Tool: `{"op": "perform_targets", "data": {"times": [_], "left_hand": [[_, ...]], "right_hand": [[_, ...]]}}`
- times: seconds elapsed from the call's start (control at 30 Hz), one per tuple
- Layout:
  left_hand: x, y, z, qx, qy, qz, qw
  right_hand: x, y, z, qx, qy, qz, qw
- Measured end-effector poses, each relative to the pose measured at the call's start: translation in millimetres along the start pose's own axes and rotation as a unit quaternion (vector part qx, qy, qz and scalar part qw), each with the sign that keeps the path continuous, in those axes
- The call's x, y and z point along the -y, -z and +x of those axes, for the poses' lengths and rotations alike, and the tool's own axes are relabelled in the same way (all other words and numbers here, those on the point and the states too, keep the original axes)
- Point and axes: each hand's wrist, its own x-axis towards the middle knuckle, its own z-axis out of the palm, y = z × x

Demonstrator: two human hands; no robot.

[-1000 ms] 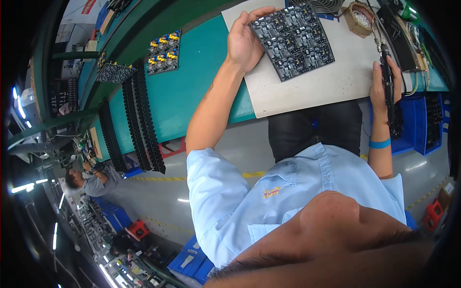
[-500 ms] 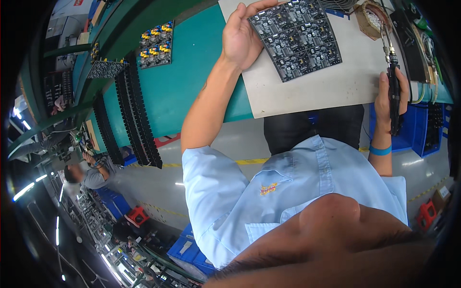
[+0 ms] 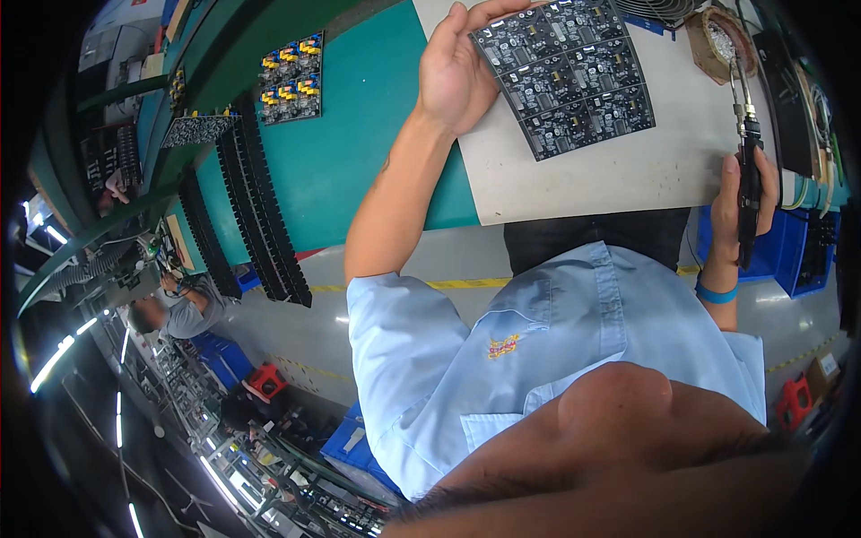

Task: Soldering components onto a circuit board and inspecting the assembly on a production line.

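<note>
At the top centre of the frame the left hand [image 3: 456, 67] lies on the left edge of a black circuit board panel [image 3: 563, 73], its thumb curled over the panel's upper left corner and the palm pressing down beside it, so the hand is closed on that edge. The panel is a grid of 6 small boards, tilted slightly, and it rests on a pale grey mat [image 3: 628, 170] that covers the right part of the teal surface [image 3: 359, 134].

At the right edge of the frame the right hand [image 3: 743, 204] is wrapped round the dark handle of a soldering iron [image 3: 746, 152], fingers closed on it. The iron's metal tip points toward the top of the frame and ends close to a round brown holder [image 3: 720, 38] at the upper right; whether the tip touches it cannot be told. The iron is well apart from the panel. A blue wristband [image 3: 718, 293] sits on the right wrist.

In the upper left, a second board with yellow and blue parts [image 3: 291, 79] lies on the teal surface. Below it, 2 long black slotted racks [image 3: 256, 224] run along the surface's edge. Blue bins [image 3: 789, 251] stand below the right hand. At the left edge another person [image 3: 175, 309] bends over a separate workstation.
</note>
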Motion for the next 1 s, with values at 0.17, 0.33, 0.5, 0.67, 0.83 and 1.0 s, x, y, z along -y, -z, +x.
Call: {"op": "perform_targets", "data": {"times": [0.17, 0.33, 0.5, 0.67, 0.83, 1.0], "left_hand": [[-1, -1, -2, 0.002, -0.011, -0.009, 1.000], [3, -2, -1, 0.025, -0.026, -0.020, 0.999], [3, -5, -2, 0.036, -0.051, -0.003, 0.998], [2, -14, -4, 0.056, -0.069, 0.032, 0.996], [2, -7, -5, 0.075, -0.090, 0.056, 0.992], [5, 3, -1, 0.112, -0.111, 0.065, 0.985]], "right_hand": [[8, -2, 3, 0.004, -0.027, 0.046, 0.999], [45, -4, 14, 0.098, -0.035, 0.166, 0.981], [86, -30, 21, 0.286, 0.030, 0.267, 0.920], [98, -45, 22, 0.310, 0.049, 0.264, 0.912], [99, -54, 20, 0.319, 0.044, 0.250, 0.913], [98, -58, 20, 0.318, 0.052, 0.246, 0.914]]}}
